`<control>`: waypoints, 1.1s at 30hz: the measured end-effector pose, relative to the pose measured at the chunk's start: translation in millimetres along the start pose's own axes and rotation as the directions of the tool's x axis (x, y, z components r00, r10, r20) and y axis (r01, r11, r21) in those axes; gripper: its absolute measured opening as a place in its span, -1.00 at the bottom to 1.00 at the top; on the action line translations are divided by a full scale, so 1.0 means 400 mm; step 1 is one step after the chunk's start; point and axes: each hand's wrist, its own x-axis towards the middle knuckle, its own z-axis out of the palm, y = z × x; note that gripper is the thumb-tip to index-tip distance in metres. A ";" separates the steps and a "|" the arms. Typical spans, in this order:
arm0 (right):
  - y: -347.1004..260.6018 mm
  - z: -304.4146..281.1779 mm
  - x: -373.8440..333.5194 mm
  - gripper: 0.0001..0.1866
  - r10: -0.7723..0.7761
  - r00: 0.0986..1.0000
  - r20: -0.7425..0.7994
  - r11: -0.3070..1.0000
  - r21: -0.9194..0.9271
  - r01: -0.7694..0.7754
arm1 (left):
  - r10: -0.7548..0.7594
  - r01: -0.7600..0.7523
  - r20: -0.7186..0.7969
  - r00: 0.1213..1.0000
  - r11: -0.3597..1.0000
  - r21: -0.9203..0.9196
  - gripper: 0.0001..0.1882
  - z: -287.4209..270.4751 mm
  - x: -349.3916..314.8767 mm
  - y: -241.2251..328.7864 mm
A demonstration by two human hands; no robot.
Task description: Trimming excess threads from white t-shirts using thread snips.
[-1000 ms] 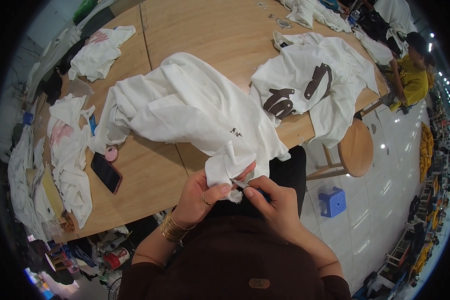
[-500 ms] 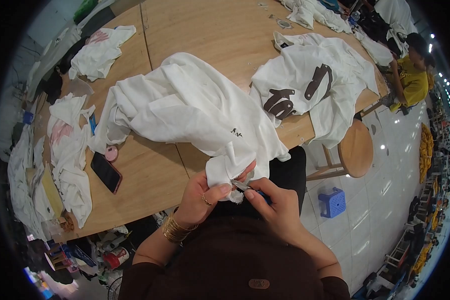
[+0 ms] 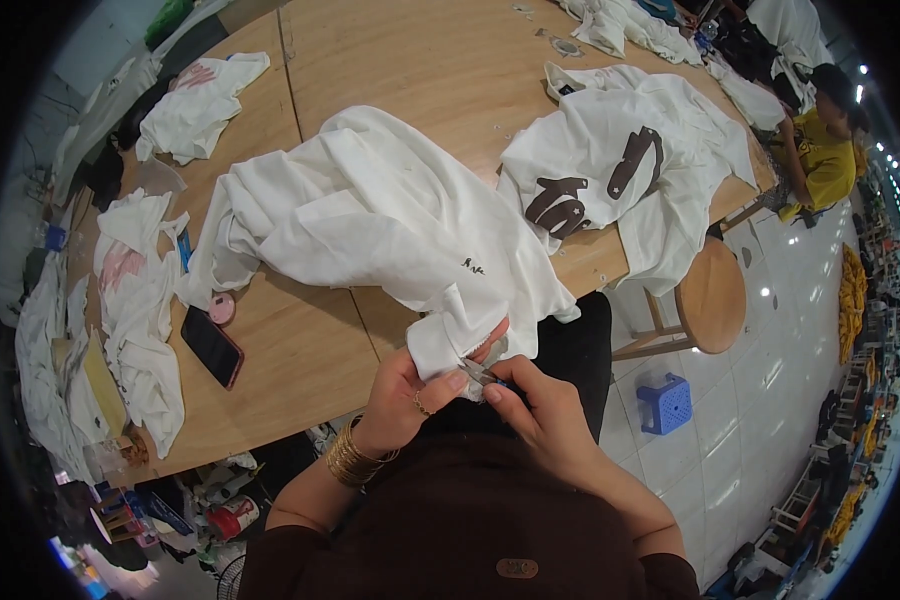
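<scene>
A white garment (image 3: 340, 200) with a small dark mark lies bunched across the table, its near end hanging over the edge toward me. My left hand (image 3: 410, 398), with a ring and several gold bangles at the wrist, pinches the folded hem of that end. In my right hand (image 3: 545, 405) is a pair of thread snips (image 3: 477, 371) with metal blades and what looks like a blue handle, mostly covered by my fingers. The blade tips meet the fabric edge beside my left thumb. Whether they touch a thread is too small to tell.
Another white garment (image 3: 595, 150) with dark brown patches lies to the right on the wooden table (image 3: 400, 50). At left are a phone (image 3: 212, 346), a pink round item (image 3: 221, 308) and white cloth pieces (image 3: 135, 300). A wooden stool (image 3: 712, 295), blue plastic stool (image 3: 665, 404) and seated person (image 3: 828, 160) are right.
The held hem and both hands have shifted slightly left. The snips' blades now sit a little further over the fabric edge, and my right fingers have changed position on the handle.
</scene>
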 end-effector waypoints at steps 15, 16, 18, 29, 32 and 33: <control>-0.006 -0.018 -0.013 -0.80 0.076 0.997 0.015 0.997 0.021 -0.076 | -0.071 0.084 0.082 0.994 0.982 -0.167 -0.53 0.001 -0.004 0.018; -0.008 -0.019 -0.013 -0.80 0.077 0.997 0.014 0.997 0.021 -0.077 | -0.060 0.074 0.085 0.995 0.982 -0.171 -0.53 -0.001 -0.003 0.015; -0.009 -0.020 -0.013 -0.79 0.090 0.996 0.017 0.996 0.004 -0.090 | -0.051 0.066 0.088 0.995 0.982 -0.175 -0.53 -0.001 0.000 0.014; -0.020 -0.019 -0.008 -0.80 0.075 0.997 0.015 0.996 -0.058 -0.074 | -0.069 0.079 0.069 0.995 0.984 -0.160 -0.58 -0.007 -0.005 0.005; -0.020 -0.018 -0.008 -0.80 0.069 0.997 0.015 0.995 -0.067 -0.068 | -0.075 0.084 0.063 0.995 0.983 -0.166 -0.58 -0.005 -0.008 0.006; -0.021 -0.018 -0.008 -0.80 0.072 0.997 0.018 0.995 -0.069 -0.070 | -0.075 0.084 0.063 0.995 0.983 -0.166 -0.58 -0.005 -0.007 0.007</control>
